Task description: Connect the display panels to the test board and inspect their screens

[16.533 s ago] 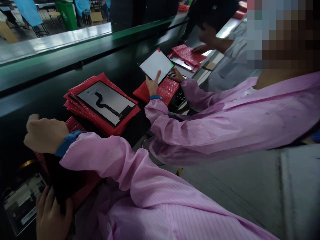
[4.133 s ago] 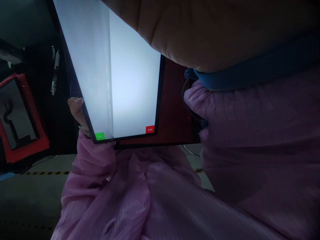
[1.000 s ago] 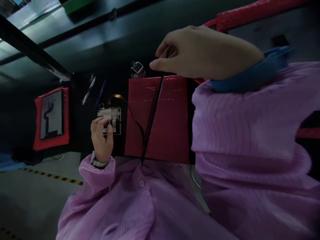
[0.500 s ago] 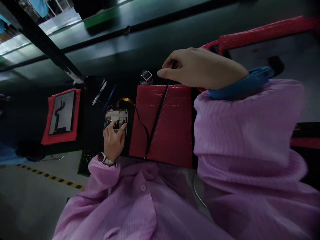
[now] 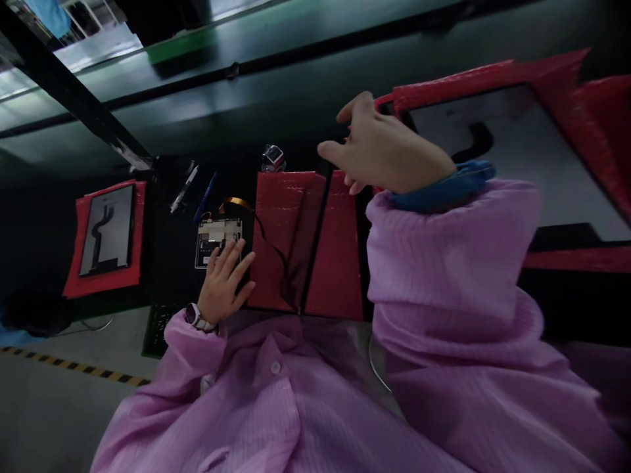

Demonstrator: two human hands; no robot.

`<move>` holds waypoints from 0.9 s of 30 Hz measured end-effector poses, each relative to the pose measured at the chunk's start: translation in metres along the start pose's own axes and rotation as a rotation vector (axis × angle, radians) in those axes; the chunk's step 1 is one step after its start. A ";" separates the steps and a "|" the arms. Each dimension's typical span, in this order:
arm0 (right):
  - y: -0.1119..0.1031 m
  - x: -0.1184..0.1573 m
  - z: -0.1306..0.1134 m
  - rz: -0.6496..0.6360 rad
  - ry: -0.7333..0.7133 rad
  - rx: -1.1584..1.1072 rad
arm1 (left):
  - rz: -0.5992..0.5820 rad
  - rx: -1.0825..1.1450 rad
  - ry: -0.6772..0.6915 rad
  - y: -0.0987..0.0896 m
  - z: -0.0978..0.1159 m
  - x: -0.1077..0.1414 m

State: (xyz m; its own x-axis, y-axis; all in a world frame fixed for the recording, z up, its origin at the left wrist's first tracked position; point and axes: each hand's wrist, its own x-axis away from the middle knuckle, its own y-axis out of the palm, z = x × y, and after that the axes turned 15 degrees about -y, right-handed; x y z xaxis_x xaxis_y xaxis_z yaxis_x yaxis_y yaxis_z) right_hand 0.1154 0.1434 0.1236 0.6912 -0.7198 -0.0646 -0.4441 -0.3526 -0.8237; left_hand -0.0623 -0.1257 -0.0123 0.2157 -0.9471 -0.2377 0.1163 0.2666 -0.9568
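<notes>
My left hand [image 5: 225, 281] is open, its fingers spread over the lower right corner of a small flat electronic module [image 5: 217, 238] and the edge of a red padded sheet [image 5: 338, 263]. An orange and black ribbon cable [image 5: 266, 233] runs from the module's top across the sheet. Across that sheet stands or leans a thin dark panel [image 5: 316, 240], seen nearly edge-on; its exact tilt is hard to tell. My right hand [image 5: 382, 148] is above and to the right of the panel's top end, thumb and fingers apart, with nothing visible in them.
At right, a large screen panel [image 5: 537, 164] lies on red wrapping. A smaller screen [image 5: 108, 226] rests on red sheets at left. A white pen [image 5: 185, 189], a blue pen [image 5: 204, 197] and a shiny roll-like object [image 5: 273, 158] lie along the back.
My right hand has let go of the dark panel's top and opened, away from it. The panel has tipped to show more of its face. My left hand has spread and slid off the module's middle.
</notes>
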 end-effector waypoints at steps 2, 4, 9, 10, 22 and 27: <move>-0.006 0.010 0.003 -0.030 0.057 -0.007 | -0.107 0.015 0.117 -0.003 0.000 -0.003; -0.012 0.019 0.011 -0.028 0.087 -0.026 | -0.152 0.019 0.123 -0.003 0.000 -0.006; -0.007 0.030 0.040 0.143 0.136 -0.321 | -0.165 0.063 0.063 0.000 0.001 -0.008; -0.001 0.028 0.043 0.172 0.148 -0.370 | -0.160 0.065 0.057 0.000 0.000 -0.008; 0.092 -0.012 0.073 0.183 0.207 -0.385 | -0.115 0.050 0.152 0.000 -0.005 -0.010; 0.105 -0.001 0.044 0.371 0.043 0.039 | -0.094 0.056 0.179 -0.026 -0.003 -0.036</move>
State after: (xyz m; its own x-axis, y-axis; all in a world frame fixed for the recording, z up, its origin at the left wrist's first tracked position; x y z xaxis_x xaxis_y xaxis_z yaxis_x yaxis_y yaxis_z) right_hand 0.0934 0.1338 0.0126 0.4623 -0.8190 -0.3400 -0.6373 -0.0403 -0.7695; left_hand -0.0756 -0.0991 0.0204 0.0257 -0.9836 -0.1784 0.1829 0.1801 -0.9665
